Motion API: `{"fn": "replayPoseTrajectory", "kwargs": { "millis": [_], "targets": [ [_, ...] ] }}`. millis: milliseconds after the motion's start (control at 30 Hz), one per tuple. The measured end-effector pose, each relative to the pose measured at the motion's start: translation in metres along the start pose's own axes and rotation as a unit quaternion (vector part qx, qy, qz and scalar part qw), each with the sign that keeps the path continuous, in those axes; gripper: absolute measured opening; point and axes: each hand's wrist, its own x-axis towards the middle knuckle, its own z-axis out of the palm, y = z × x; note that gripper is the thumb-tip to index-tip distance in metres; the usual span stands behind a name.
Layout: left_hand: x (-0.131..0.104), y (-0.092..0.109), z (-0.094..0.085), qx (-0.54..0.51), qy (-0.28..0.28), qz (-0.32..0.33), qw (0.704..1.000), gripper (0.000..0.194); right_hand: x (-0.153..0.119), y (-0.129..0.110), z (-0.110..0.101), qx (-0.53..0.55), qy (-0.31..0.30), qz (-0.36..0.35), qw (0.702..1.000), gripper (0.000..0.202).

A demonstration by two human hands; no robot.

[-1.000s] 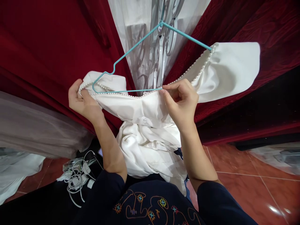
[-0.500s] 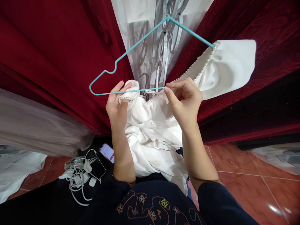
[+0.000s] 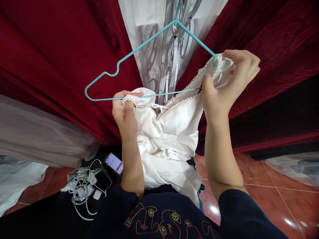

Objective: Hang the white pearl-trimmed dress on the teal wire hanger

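Observation:
A white dress (image 3: 171, 139) with pearl trim along its neckline lies over my lap and rises toward a turquoise hanger (image 3: 144, 48). The hanger's right end sits inside the dress's right shoulder, while its left end sticks out bare. My left hand (image 3: 126, 111) is closed on the pearl-edged left shoulder of the dress, beside the hanger's bottom bar. My right hand (image 3: 229, 81) grips the right shoulder near the hanger's end, thumb in front and fingers behind the cloth. The hanger's hook is cut off at the top.
Dark red drapes (image 3: 62, 49) hang on both sides, with a white metal frame (image 3: 171, 66) between them. At lower left, a lit phone (image 3: 116, 164), tangled white cables (image 3: 82, 192) and a white earbud-like case (image 3: 97, 194) lie on a black surface. Red floor tiles (image 3: 279, 192) show at right.
My right hand has gone from the hanger's bottom bar to the dress's right shoulder, now bunched in it. The hanger has shifted slightly left and down. My left hand stays at the left shoulder.

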Motion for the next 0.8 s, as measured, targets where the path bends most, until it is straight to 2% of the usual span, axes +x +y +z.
{"fn": "replayPoseTrajectory", "kwargs": {
  "millis": [67,100,200,267,367,433,533,600,733,800],
  "targets": [
    [0.001,0.002,-0.002,0.012,-0.004,0.006,1.0,0.025,0.01,0.01,0.003,0.033,-0.025,0.045,0.998,0.018],
    [0.002,0.004,-0.003,0.014,-0.007,0.007,1.0,0.027,0.016,0.013,0.003,0.062,-0.023,0.066,0.996,0.016],
    [0.005,0.007,-0.007,0.013,-0.014,0.006,1.0,0.026,0.031,0.031,-0.004,0.144,0.038,0.1,0.984,0.028],
    [0.006,0.009,-0.008,0.015,-0.014,0.006,1.0,0.024,0.032,0.05,-0.012,0.149,0.092,0.116,0.978,0.033],
    [0.005,0.009,-0.006,0.035,-0.012,-0.003,0.999,0.026,0.012,0.077,-0.027,0.121,0.129,0.152,0.972,0.033],
    [0.003,0.006,-0.003,0.05,-0.006,-0.009,0.999,0.026,-0.012,0.081,-0.036,0.113,0.134,0.187,0.967,0.029],
    [0.0,-0.001,0.0,0.047,0.005,-0.017,0.999,0.021,-0.044,0.058,-0.047,0.144,0.085,0.224,0.96,0.02],
    [-0.001,-0.006,0.001,0.031,0.01,-0.023,0.999,0.017,-0.05,0.028,-0.051,0.172,0.037,0.202,0.963,0.014],
    [-0.006,-0.011,0.003,0.037,0.004,-0.04,0.998,0.022,-0.033,-0.029,-0.044,0.232,-0.007,0.098,0.968,0.015],
    [-0.009,-0.01,0.006,0.057,-0.008,-0.058,0.997,0.03,-0.026,-0.044,-0.034,0.27,-0.068,0.078,0.957,0.016]
  ]
}}
